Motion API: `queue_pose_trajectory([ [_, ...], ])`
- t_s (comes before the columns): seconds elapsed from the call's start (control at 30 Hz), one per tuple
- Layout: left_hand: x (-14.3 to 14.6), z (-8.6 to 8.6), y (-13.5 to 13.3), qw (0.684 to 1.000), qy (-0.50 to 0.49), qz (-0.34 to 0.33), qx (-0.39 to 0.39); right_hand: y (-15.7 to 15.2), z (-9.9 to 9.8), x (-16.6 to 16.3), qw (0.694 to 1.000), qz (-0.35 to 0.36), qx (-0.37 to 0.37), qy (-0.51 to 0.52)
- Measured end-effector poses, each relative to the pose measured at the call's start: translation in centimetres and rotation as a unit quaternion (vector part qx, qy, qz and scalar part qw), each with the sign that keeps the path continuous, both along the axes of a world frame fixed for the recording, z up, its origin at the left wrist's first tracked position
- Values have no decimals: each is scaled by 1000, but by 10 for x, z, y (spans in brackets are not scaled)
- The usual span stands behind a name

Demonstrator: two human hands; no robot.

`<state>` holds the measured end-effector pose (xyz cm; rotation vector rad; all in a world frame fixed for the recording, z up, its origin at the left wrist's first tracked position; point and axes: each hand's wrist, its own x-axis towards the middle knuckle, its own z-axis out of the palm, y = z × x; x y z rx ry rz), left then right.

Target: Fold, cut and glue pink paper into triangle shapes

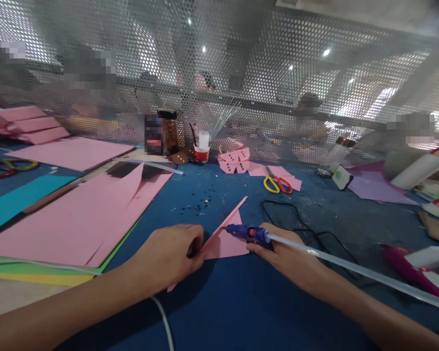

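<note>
My left hand point(175, 253) is closed on the lower left part of a folded piece of pink paper point(229, 243). A narrow rolled or folded edge of that paper runs diagonally up to the right. In my right hand point(292, 251) is a blue hot glue gun point(243, 231), gripped with its nozzle at the folded edge. From its back a long clear glue stick point(344, 261) reaches out over my right forearm. Whether glue is coming out is too small to tell.
Pink sheets point(69, 214) lie at left. Scissors point(277, 184), a pink butterfly-shaped cutout point(234, 161) and a paper cup point(202, 152) are farther back. A black cable point(296, 209) and a magenta glue gun point(413, 268) lie at right. A perforated metal screen point(256, 68) stands behind.
</note>
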<state>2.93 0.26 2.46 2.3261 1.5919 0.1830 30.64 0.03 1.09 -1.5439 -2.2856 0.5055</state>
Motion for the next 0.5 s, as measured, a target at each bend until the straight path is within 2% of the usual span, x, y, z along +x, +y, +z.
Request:
queue_pose_trajectory([
  [0.27,-2,-1,0,1000,-12,-3,-2,6,-2,1,999,-19,12,-34],
  [0.5,1,9,-1,999,-6,1,-32,11,-6,7,996,-25,55,-69],
])
